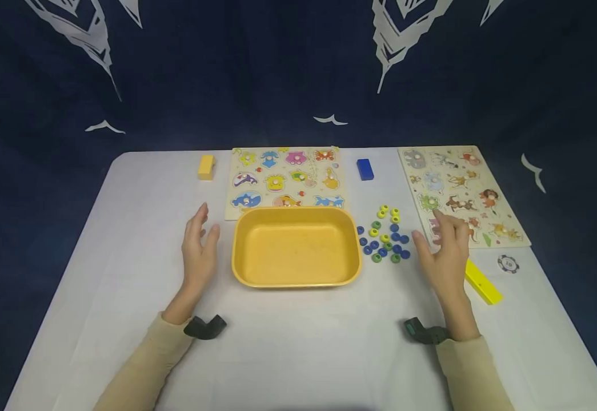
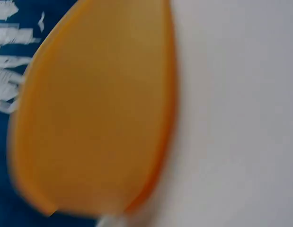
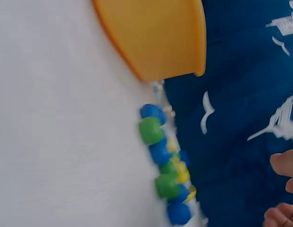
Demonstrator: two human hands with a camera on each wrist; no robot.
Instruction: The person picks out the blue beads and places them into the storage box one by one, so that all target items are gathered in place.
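Note:
A yellow tray (image 1: 296,246) sits empty in the middle of the white table (image 1: 123,274). My left hand (image 1: 200,245) hovers just left of the tray, fingers straight and holding nothing. My right hand (image 1: 444,254) hovers right of a cluster of several blue, green and yellow beads (image 1: 385,237), fingers relaxed and empty. In the left wrist view the tray (image 2: 94,118) fills the frame, blurred. The right wrist view shows the tray's side (image 3: 155,38), the beads (image 3: 165,161) and my fingertips (image 3: 283,189) at the right edge.
Two wooden animal peg puzzles lie at the back: one behind the tray (image 1: 285,177), one at the right (image 1: 460,191). A yellow block (image 1: 206,166), a blue block (image 1: 365,169), a yellow bar (image 1: 483,282) and a poker chip (image 1: 508,264) lie around.

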